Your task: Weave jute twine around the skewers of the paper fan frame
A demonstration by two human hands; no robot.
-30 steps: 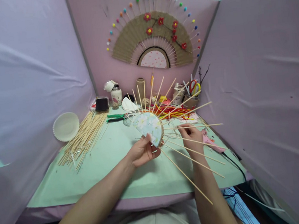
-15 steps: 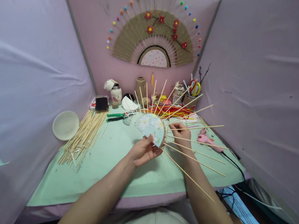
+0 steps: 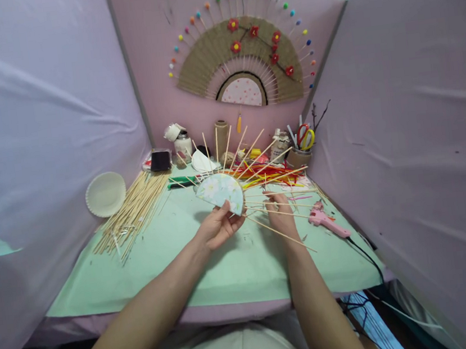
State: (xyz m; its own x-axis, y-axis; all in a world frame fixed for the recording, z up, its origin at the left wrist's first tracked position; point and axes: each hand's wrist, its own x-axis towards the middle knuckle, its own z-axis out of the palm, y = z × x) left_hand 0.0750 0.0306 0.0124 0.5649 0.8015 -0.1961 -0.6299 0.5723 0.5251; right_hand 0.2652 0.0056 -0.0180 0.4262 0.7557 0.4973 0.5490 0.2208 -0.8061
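Observation:
A pale blue floral half-disc [image 3: 220, 191] with thin wooden sticks fanning out from its curved edge is gripped by my left hand [image 3: 221, 224], thumb on its face and fingers beneath. To its right, my right hand [image 3: 280, 209] has its fingers pinched together behind some of the sticks. Something small and dark shows at those fingertips, too small to make out. A finished-looking brown fan [image 3: 240, 63] with red flowers and coloured pompoms hangs on the pink back wall.
Loose sticks [image 3: 134, 215] and a white scalloped plate [image 3: 106, 194] lie left. Green-handled pliers [image 3: 181, 182], coloured pipe cleaners [image 3: 273, 175], a jar [image 3: 183, 145] and a cup [image 3: 299, 157] with scissors are behind. A pink glue gun [image 3: 328, 222], its cable trailing, lies right.
The half-disc and its sticks have moved left and slightly up with my left hand, tilting a little. My right hand stays nearly in place, now farther from the disc.

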